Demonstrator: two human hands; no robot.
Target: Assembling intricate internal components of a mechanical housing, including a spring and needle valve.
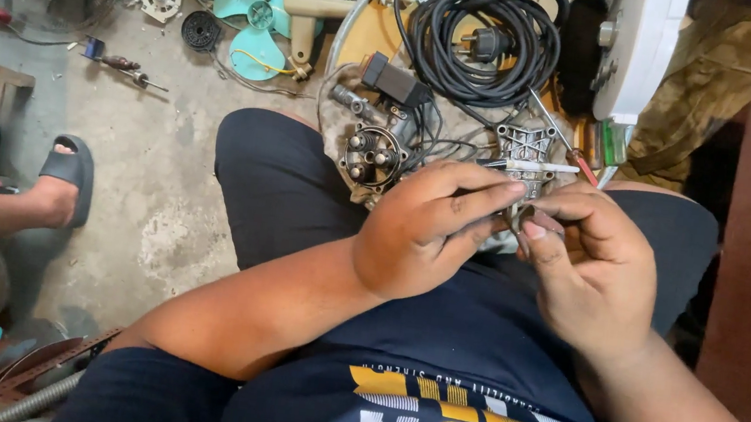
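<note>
Over the lap, seen from the head camera, largest thing first:

Floor: grey concrete floor [153, 176], stained, runs along the left side.
Fan base: a white fan base [644, 44] stands at the top right, tilted, past the knees.
Cable: a coiled black power cable [497, 51] with its plug lies just beside that base, on a tan board.
Blade: a teal fan blade [260, 23] lies on the floor at the top, well apart from the hands.
Foot: another person's foot in a dark sandal [63, 180] rests at the left edge.
Left hand: the left hand [425, 231] sits above the lap, fingers curled and pressed together toward the right hand, fingertips touching the small part there.
Right hand: the right hand [590, 273] meets it, thumb and forefinger pinching a small metal part.
Motor: a round black motor piece [372, 156] with pale studs rests on the knee, just beside the left hand, wires trailing from it.
Housing: a grey metal housing [526, 145] lies beyond the fingertips.
Screwdriver: a red-handled screwdriver [564, 140] leans across the housing.
Part: the small metal part [527, 224] is held between both hands, mostly hidden by the fingers; what kind it is cannot be told.
</note>
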